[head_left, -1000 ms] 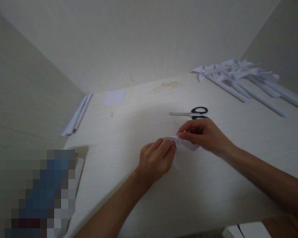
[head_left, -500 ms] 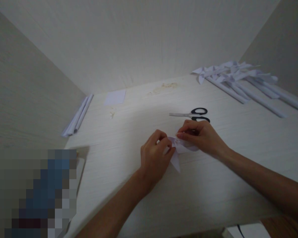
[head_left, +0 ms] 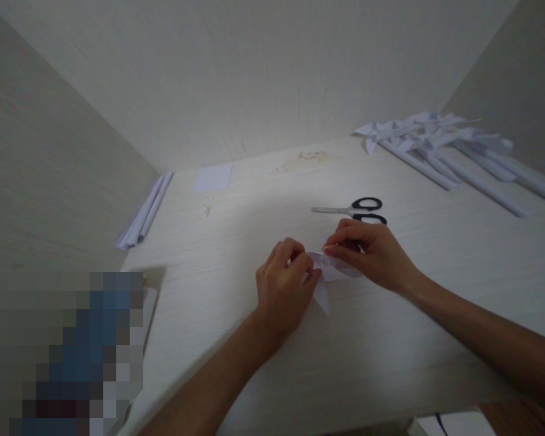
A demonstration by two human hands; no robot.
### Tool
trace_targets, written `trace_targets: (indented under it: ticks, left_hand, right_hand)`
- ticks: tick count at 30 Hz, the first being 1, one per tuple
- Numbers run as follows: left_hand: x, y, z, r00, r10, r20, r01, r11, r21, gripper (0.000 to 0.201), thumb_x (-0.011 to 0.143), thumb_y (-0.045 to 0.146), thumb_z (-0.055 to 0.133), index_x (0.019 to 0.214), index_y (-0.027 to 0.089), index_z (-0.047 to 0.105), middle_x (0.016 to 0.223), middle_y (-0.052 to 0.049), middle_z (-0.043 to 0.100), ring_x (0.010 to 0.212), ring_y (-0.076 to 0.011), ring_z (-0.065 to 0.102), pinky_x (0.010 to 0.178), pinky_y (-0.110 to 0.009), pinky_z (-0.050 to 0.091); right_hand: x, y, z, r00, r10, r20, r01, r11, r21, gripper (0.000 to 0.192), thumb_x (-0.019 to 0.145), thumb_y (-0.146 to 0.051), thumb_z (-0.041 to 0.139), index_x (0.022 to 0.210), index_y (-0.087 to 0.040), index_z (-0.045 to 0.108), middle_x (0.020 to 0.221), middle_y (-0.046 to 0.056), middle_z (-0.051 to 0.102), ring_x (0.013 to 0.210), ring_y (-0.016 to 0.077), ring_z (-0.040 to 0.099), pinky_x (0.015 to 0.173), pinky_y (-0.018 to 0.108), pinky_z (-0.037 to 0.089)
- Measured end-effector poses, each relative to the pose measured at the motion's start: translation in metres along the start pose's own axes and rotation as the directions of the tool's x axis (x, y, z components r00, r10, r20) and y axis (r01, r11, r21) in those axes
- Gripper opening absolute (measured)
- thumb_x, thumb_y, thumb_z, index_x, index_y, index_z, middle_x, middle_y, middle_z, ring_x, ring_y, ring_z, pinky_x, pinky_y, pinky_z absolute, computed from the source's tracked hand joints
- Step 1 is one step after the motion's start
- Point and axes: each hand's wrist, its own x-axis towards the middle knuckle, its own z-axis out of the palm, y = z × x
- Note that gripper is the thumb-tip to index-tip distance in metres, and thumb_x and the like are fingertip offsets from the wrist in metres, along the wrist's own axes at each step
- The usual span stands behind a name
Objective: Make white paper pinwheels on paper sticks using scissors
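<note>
A small white paper pinwheel with folded blades is held just above the white table, between both my hands. My left hand grips its left side, with the fingers curled and one pointed blade hanging below them. On the other side my right hand pinches at the pinwheel's middle with thumb and forefinger. Whatever tiny piece may be between those fingertips is too small to make out. Black-handled scissors lie just beyond my right hand, blades pointing left.
Rolled paper tubes lie at the left edge. A square paper sheet and a small scrap are near the back wall. Several finished-looking paper pinwheels on paper sticks are piled at the back right. The lower left is pixelated.
The whole view has shifted slightly. My hands keep almost the same grip on the pinwheel, with barely any movement of the fingers.
</note>
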Motion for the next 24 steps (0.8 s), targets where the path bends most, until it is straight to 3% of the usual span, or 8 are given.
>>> trace_targets:
  ticks: [9,13,24]
  left_hand:
    - [0.0010,-0.0009,0.0007,0.998,0.025,-0.055,-0.024,0.999,0.022,0.020,0.061,0.007,0.060,0.048,0.014,0.047,0.067,0.000,0.048,0.057,-0.0078,0.043,0.047,-0.019,0.037]
    - [-0.0009,-0.0030,0.0025,0.995,0.028,-0.092,-0.028,1.000,0.003,0.018,0.063,0.006,0.058,0.050,0.014,0.048,0.069,0.000,0.048,0.060,-0.0080,0.044,0.049,-0.018,0.037]
    - [0.0027,-0.0080,-0.0012,0.985,0.140,-0.101,-0.113,0.966,0.232,0.015,0.068,0.015,0.061,0.053,0.015,0.056,0.067,-0.001,0.050,0.061,-0.0100,0.042,0.047,-0.019,0.034]
  right_hand:
    - [-0.0055,-0.0071,0.0045,0.993,-0.082,-0.087,0.072,0.991,-0.112,0.007,0.071,-0.017,0.061,0.065,-0.016,0.064,0.059,-0.002,0.049,0.051,0.0085,0.040,0.047,0.023,0.033]
    - [-0.0061,-0.0076,0.0065,0.992,-0.063,-0.107,0.052,0.993,-0.107,0.007,0.071,-0.019,0.061,0.065,-0.016,0.064,0.058,-0.001,0.049,0.050,0.0090,0.041,0.047,0.023,0.034]
    - [-0.0067,-0.0064,0.0072,0.989,-0.037,-0.141,0.020,0.993,-0.120,0.009,0.070,-0.019,0.061,0.063,-0.016,0.065,0.056,-0.001,0.050,0.050,0.0094,0.041,0.046,0.023,0.033]
